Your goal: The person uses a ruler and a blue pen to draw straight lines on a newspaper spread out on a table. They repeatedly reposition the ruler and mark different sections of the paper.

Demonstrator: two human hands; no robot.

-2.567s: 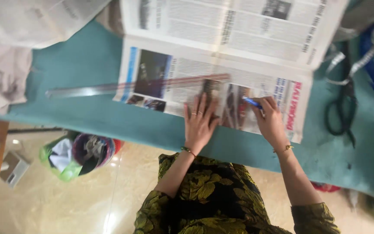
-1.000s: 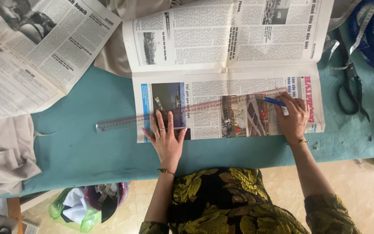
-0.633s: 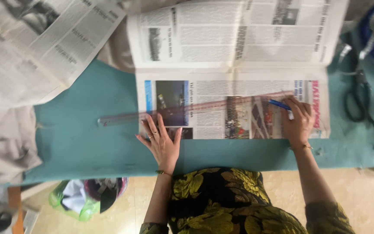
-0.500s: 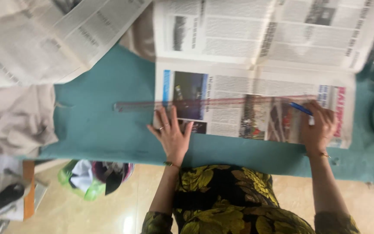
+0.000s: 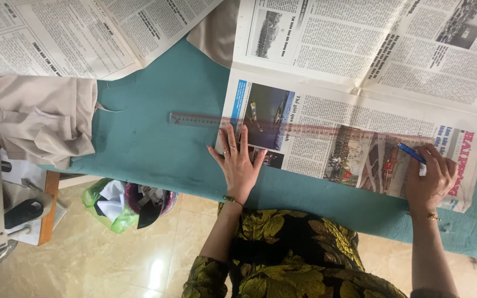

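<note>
Right hand [image 5: 429, 179] gripping blue pen [image 5: 411, 152], long clear ruler [image 5: 260, 124], open newspaper [image 5: 360, 99]

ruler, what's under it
The clear ruler lies across the newspaper, whose print shows through it; its left end rests on the teal table cover. The left hand covers the paper just below it.

No packages, labels, signs or screens show here. The nearest to printed matter are two newspapers. One open newspaper [image 5: 360, 94] lies spread over the right half of the teal counter [image 5: 161, 138]: white pages with grey columns of print, colour photographs, a blue strip at its left edge and a red heading at its right edge. A second newspaper [image 5: 78, 33] lies at the upper left, white with black print.
</note>
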